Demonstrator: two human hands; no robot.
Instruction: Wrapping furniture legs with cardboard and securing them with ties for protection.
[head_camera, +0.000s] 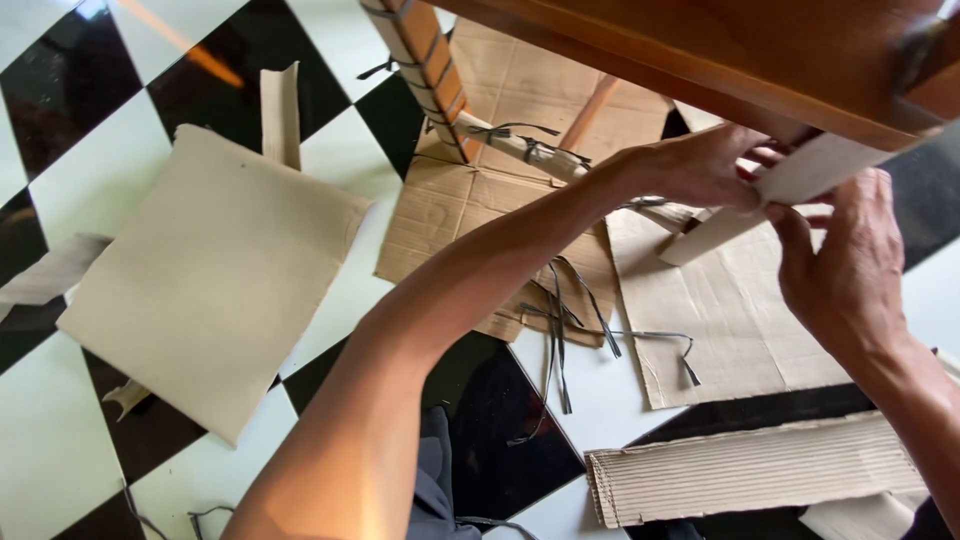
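Pale folded cardboard strip (790, 185) sits under the brown wooden furniture edge (700, 60), pinched by both hands. Left hand (700, 165) fingers and right hand (850, 260) fingers close tight on it.

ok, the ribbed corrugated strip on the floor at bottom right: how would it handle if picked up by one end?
The corrugated strip would probably sag or curl along its length, since its exposed ribs run crosswise. It looks thin, so likely light. Its frayed left edge suggests it tears easily.
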